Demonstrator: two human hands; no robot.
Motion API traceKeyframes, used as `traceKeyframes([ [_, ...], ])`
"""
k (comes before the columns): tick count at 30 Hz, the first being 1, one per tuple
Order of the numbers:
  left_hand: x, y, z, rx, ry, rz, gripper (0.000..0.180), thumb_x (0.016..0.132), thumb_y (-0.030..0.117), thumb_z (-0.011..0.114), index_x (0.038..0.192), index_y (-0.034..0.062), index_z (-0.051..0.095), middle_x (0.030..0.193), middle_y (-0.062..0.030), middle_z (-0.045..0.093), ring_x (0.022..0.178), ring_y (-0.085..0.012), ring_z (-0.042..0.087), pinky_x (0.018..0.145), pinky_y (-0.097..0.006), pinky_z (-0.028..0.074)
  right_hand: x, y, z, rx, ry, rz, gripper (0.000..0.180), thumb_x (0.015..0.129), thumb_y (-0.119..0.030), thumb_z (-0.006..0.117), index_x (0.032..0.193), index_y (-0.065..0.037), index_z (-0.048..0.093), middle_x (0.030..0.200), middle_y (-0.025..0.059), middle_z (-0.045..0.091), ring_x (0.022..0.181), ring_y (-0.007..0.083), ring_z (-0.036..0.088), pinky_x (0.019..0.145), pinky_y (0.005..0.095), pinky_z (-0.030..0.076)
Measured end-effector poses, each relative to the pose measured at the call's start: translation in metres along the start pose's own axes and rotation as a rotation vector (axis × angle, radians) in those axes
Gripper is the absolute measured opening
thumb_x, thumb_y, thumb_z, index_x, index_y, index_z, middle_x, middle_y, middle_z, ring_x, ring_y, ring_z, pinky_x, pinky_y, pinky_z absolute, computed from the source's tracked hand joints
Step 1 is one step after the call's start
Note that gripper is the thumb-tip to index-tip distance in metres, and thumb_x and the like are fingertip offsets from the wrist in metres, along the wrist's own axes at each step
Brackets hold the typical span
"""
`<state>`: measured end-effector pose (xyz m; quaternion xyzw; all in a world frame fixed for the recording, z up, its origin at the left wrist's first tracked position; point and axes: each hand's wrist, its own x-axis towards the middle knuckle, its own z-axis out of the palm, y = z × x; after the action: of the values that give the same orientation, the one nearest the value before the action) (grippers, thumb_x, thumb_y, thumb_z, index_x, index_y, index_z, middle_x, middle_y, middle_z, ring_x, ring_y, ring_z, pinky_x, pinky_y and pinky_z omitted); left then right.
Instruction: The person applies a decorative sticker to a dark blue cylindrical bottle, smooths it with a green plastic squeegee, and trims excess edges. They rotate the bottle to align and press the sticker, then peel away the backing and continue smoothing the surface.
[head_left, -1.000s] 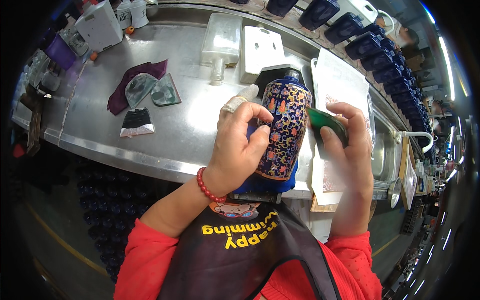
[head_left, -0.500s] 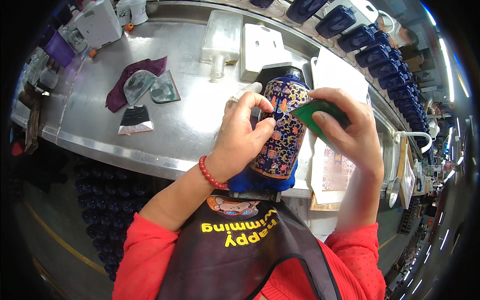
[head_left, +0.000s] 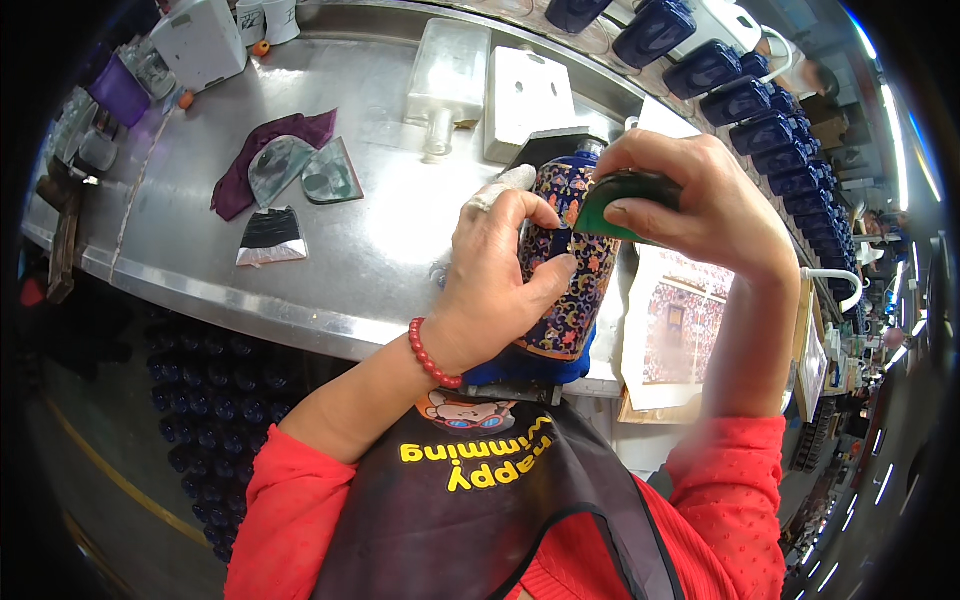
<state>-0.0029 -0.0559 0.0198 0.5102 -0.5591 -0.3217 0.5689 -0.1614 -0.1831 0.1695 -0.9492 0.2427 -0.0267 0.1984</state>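
The left hand had its fingers wrapped closed around a dark blue patterned bottle, thumb pressed on its front, holding it upright just above the near edge of the steel desk. The right hand pinched a flat green piece in closed fingers, its edge touching the bottle's upper shoulder. A blue cloth sat under the bottle's base. Well apart to the left lay a purple cloth with two greenish clear pieces and a silver-black pouch.
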Motion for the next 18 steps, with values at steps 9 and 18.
traceKeyframes([
  [9, 0.003, -0.002, 0.011, 0.242, 0.1, 0.191, 0.039, 0.076, 0.02, 0.082, 0.103, 0.0074, 0.056, 0.112, -0.0188, 0.058, 0.128, -0.0449, 0.044, 0.112, -0.058, 0.026, -0.029, -0.002, 0.016, 0.186, 0.153, 0.098, 0.024, 0.085, -0.013, 0.076, 0.104, -0.001, 0.069, 0.083, 0.0093, 0.07, 0.072, 0.0192, 0.068, 0.068, 0.0307, 0.053],
  [18, 0.004, 0.014, 0.008, 0.494, 0.058, 0.198, 0.03, 0.079, 0.025, 0.079, 0.089, 0.006, 0.059, 0.103, -0.0208, 0.059, 0.134, -0.0478, 0.038, 0.114, -0.063, 0.021, -0.056, -0.005, 0.04, 0.31, 0.327, 0.19, 0.023, 0.088, -0.012, 0.077, 0.105, 0.001, 0.069, 0.091, 0.0074, 0.072, 0.08, 0.0129, 0.068, 0.075, 0.0259, 0.052],
])
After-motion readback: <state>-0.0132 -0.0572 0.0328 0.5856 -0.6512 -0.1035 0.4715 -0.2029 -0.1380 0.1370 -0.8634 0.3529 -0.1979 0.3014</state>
